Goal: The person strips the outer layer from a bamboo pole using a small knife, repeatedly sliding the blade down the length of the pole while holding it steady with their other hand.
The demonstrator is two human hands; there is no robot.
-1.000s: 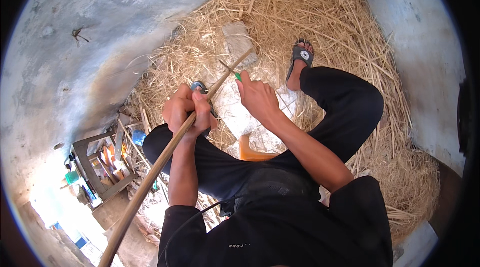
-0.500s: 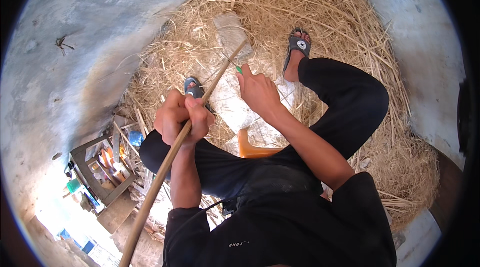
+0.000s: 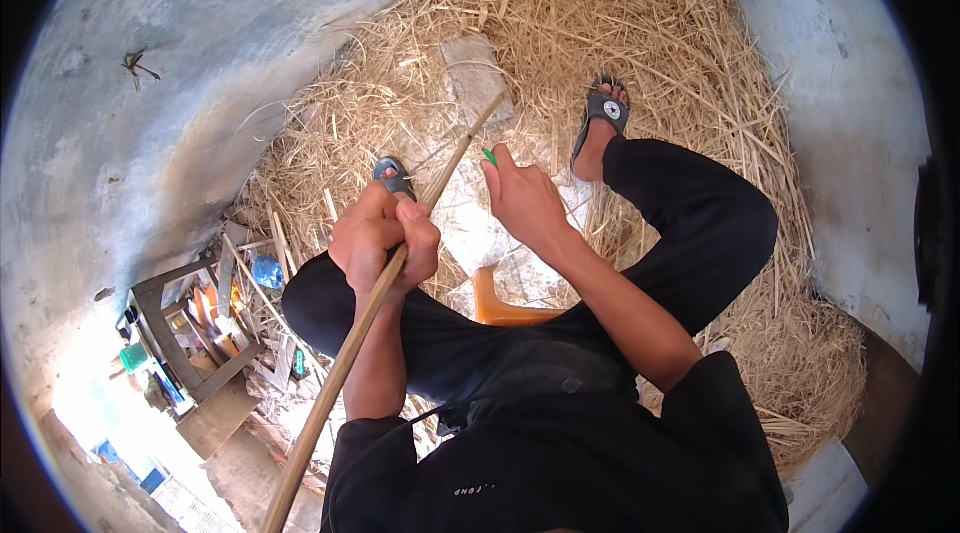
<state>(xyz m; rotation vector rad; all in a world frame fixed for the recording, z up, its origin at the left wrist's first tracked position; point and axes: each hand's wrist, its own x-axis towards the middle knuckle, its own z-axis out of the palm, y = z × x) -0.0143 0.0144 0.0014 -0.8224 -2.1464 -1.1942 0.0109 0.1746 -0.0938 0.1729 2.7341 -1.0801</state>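
A long, slim wooden or bamboo pole [image 3: 340, 373] slants from the lower left up to a narrow far end near the middle. My left hand [image 3: 383, 241] is closed around it, over my left knee. To the right of the pole's far part, my right hand [image 3: 525, 201] grips a small knife with a green handle [image 3: 489, 157]. Its blade is hard to make out now; the earlier frame shows a thin blade lying against the pole. The knife's handle is a little apart from the pole.
Straw-like shavings [image 3: 690, 33] cover the floor around my sandalled feet. A pale flat block [image 3: 475, 78] lies beyond the pole's tip. Under me is an orange plastic seat [image 3: 500, 308]. At left stand a wooden frame [image 3: 160, 318] with odds and ends and a grey-blue wall [image 3: 180, 113].
My right hand and the knife have drawn slightly back toward me. The left hand and pole sit slightly farther right in the picture, as the whole view has shifted a little.
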